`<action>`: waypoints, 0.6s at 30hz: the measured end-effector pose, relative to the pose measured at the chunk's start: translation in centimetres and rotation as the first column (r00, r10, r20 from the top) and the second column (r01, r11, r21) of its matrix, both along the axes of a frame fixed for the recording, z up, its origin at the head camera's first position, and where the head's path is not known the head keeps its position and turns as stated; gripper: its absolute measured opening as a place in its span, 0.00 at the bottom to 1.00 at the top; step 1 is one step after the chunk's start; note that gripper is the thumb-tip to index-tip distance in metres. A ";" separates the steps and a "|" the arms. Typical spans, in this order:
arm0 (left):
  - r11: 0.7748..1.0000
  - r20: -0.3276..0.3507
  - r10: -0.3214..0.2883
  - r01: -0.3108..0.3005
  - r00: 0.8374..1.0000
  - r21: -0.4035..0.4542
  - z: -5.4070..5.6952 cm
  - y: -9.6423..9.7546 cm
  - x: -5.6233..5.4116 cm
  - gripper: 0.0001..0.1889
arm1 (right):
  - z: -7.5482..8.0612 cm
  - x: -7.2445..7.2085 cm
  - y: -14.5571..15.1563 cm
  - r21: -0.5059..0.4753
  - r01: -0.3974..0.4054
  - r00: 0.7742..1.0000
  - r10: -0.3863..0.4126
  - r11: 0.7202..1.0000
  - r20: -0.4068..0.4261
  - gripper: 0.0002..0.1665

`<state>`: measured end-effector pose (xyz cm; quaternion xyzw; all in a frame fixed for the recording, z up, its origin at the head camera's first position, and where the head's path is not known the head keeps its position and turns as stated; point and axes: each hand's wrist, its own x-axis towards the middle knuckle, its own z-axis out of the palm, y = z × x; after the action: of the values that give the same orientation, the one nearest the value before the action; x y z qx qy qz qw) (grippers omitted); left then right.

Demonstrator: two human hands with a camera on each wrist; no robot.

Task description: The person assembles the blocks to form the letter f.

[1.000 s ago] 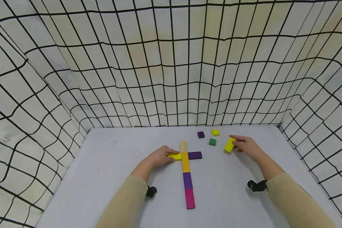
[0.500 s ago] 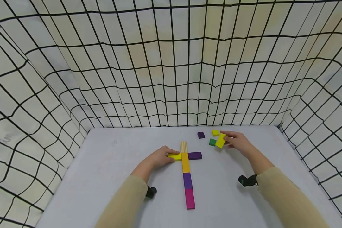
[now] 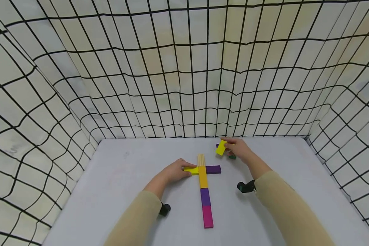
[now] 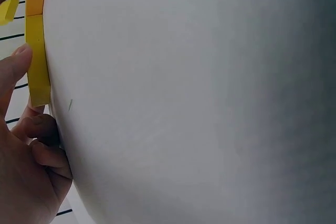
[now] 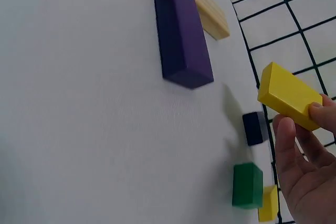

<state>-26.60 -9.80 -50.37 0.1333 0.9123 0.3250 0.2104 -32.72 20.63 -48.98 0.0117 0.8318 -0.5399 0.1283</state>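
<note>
My left hand point(image 3: 174, 171) rests on the table and pinches a yellow block point(image 4: 38, 64), which lies against the left side of an orange block point(image 3: 203, 177). Below the orange one, a purple block point(image 3: 205, 197) and a magenta block point(image 3: 207, 217) continue the line. Pale wooden sticks point(image 3: 201, 160) lie at its upper end. On the right side a dark purple block point(image 5: 185, 38) touches the orange one. My right hand point(image 3: 241, 150) holds another yellow block point(image 5: 290, 96) above the table, between thumb and fingers, tilted.
Near the table's far edge lie a small dark purple block point(image 5: 255, 128), a small green block point(image 5: 247, 185) and a small yellow block point(image 5: 268, 203), partly hidden behind my right hand in the head view. Black netting point(image 3: 178, 71) over white walls encloses the white table point(image 3: 135, 164).
My right hand has carried its yellow block leftward, over the small loose blocks toward the line's upper end. The left hand keeps its hold in place. The head view has shifted slightly.
</note>
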 end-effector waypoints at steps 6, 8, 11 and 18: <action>1.000 0.004 -0.003 0.003 1.000 -0.026 -0.1 0.0 -0.2 0.18 | 0.3 -1.3 -3.5 0.017 0.042 0.999 -0.042 0.999 -0.007 0.22; 0.999 0.008 0.004 -0.003 1.000 -0.032 0.0 0.0 -0.2 0.18 | 0.4 -1.7 -4.4 0.038 0.041 0.999 -0.041 0.998 -0.011 0.22; 0.999 0.009 0.005 -0.005 1.000 -0.031 0.2 0.0 -0.1 0.18 | 0.4 -2.1 -5.2 0.075 0.017 1.000 -0.016 0.997 -0.012 0.22; 1.000 0.008 0.002 -0.002 1.000 -0.018 0.1 -0.1 0.0 0.17 | 0.0 -2.8 -6.5 0.159 -0.027 1.000 0.024 0.987 0.016 0.22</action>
<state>-26.60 -9.93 -50.26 0.1292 0.9145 0.3174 0.2152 -35.54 14.09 -48.98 0.0149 0.8714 -0.4701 0.1396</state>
